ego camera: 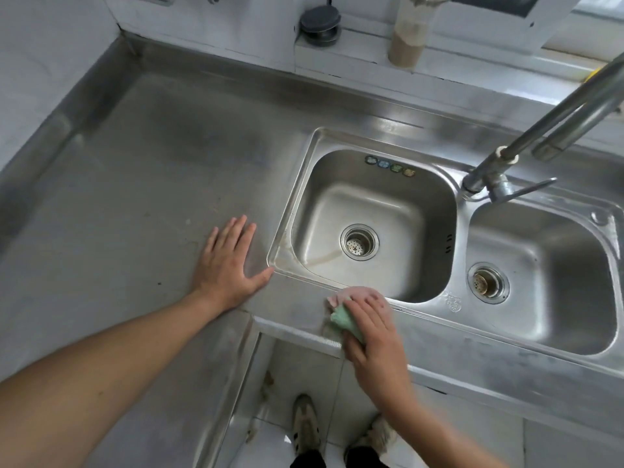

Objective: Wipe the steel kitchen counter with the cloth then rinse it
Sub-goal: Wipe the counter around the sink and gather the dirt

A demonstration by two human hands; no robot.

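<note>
A steel counter (141,184) fills the left and middle of the head view. My left hand (229,261) lies flat on it with spread fingers, just left of the sink's corner. My right hand (371,329) presses a pink and green cloth (344,317) against the counter's front strip below the left sink basin (368,228). Its fingers curl over the cloth and the thumb wraps the counter's front edge. Most of the cloth is hidden under that hand.
A second basin (540,282) lies to the right, with a steel faucet (499,163) between the two. On the back ledge stand a dark round object (319,25) and a tall jar (408,35). My shoes (305,423) show on the tiled floor.
</note>
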